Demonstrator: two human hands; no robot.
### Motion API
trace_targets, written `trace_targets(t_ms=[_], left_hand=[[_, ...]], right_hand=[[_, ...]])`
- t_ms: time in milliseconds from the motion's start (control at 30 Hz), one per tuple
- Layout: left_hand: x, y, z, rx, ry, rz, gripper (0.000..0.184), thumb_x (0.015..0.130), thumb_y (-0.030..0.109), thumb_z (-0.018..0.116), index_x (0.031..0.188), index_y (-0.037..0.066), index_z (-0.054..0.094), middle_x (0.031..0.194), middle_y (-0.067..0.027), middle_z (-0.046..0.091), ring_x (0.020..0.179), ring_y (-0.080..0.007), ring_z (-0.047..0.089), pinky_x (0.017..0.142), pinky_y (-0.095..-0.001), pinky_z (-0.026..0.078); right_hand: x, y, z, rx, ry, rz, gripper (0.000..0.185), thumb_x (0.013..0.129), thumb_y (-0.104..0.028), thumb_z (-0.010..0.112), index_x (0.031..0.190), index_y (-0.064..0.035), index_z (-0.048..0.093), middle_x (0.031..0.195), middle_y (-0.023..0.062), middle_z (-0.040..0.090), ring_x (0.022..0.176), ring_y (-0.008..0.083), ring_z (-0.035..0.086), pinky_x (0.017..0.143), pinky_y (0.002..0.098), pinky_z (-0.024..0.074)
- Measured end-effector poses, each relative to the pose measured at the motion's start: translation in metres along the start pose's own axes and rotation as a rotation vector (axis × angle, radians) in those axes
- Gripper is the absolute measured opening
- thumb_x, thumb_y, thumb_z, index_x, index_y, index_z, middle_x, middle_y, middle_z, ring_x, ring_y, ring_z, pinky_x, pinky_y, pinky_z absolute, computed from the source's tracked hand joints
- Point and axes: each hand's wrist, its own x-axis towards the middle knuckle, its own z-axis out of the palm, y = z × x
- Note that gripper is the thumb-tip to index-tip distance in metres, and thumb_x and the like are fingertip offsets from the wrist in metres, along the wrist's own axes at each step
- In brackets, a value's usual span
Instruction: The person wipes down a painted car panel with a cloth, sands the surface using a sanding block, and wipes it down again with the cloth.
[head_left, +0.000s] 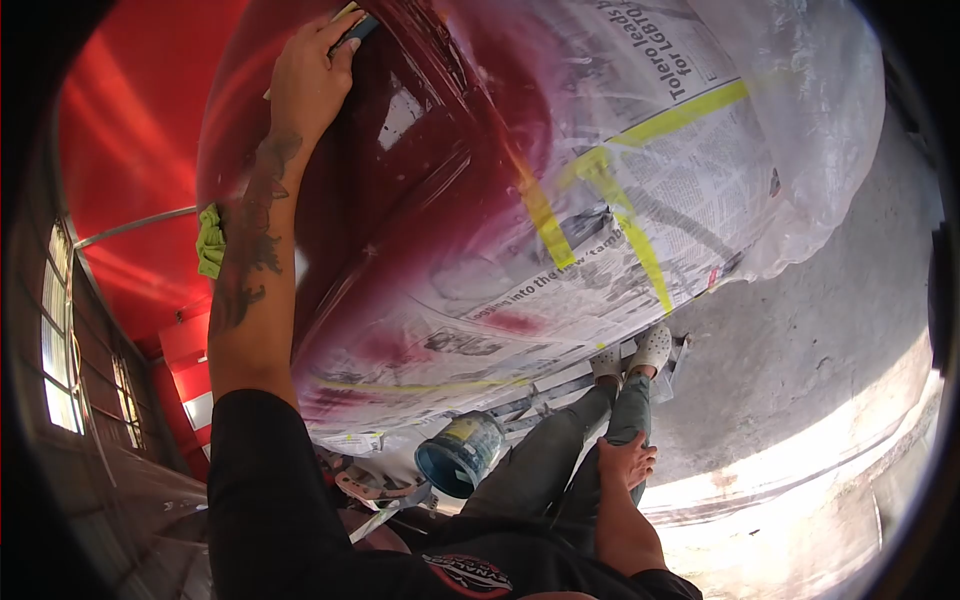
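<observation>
My left hand (312,75) reaches to the top of the view, its fingers closed on a dark blue block (358,32) against the glossy dark red panel (400,200). Part of the block is hidden under the fingers. My right hand (627,462) rests on my leg near the knee, fingers apart and holding nothing. Newspaper (690,170) held by yellow tape (680,112) covers the surface beside the red paint. Left of my tattooed forearm lies a crumpled green cloth (210,242).
Clear plastic sheeting (820,120) hangs at the upper right. A blue bucket (460,453) stands beside my legs, near a metal frame (545,397). Concrete floor (790,340) extends at the right. Windows (62,330) are at the far left.
</observation>
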Motion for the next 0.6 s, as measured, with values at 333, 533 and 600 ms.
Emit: trace_targets(t_ms=[333,533,600], left_hand=[[0.025,-0.023,0.010,-0.011,0.017,0.000,0.036,0.096,0.015,0.066,0.132,0.017,0.069,0.125,-0.0131,0.069,0.113,-0.0319,0.066,0.089,-0.0403,0.053],[0.000,0.002,0.001,-0.019,0.052,0.108,0.032,0.095,0.015,0.065,0.127,0.015,0.071,0.119,-0.0128,0.070,0.107,-0.0338,0.066,0.093,-0.0437,0.052],[0.008,-0.009,0.002,-0.082,0.033,0.093,0.032,0.095,0.015,0.065,0.127,0.015,0.071,0.119,-0.0132,0.069,0.107,-0.0339,0.066,0.094,-0.0432,0.052]], right_hand=[[-0.002,-0.001,-0.001,-0.009,-0.006,0.004,0.099,0.067,-0.053,0.086,0.149,-0.0179,0.043,0.138,0.0185,0.049,0.128,0.0367,0.051,0.106,0.0460,0.0426],[-0.004,-0.004,0.002,-0.009,0.029,0.000,0.096,0.068,-0.052,0.084,0.148,-0.0168,0.045,0.131,0.0168,0.050,0.122,0.0351,0.053,0.103,0.0442,0.0424],[-0.003,-0.005,0.000,-0.008,0.025,-0.001,0.096,0.068,-0.051,0.085,0.148,-0.0168,0.045,0.132,0.0168,0.050,0.123,0.0348,0.052,0.104,0.0442,0.0420]])
